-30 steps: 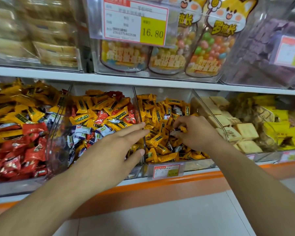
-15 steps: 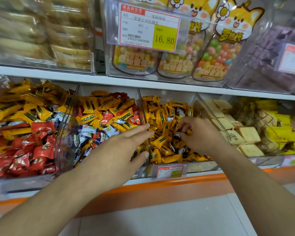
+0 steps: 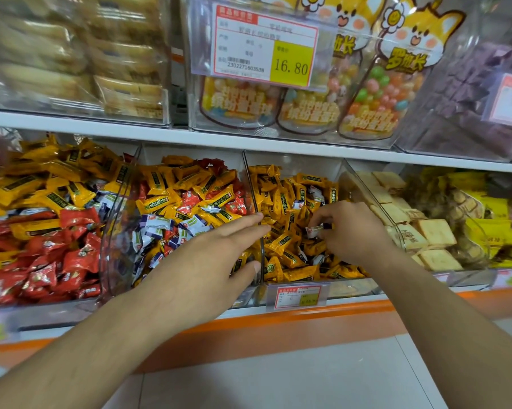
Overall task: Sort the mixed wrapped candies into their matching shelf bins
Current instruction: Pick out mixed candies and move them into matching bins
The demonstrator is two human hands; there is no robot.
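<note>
White-wrapped candy point(image 3: 315, 230) pinched in our right hand point(image 3: 350, 231) over the yellow bin point(image 3: 296, 219), left hand point(image 3: 207, 255) flat — next, we carry it leftward!

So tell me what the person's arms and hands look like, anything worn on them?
Both forearms are bare as far as the view shows, with no sleeve edge in sight. The left hand and right hand wear no gloves, and no ring, watch or bracelet shows. The fingernails that can be seen are short and unpainted.
</note>
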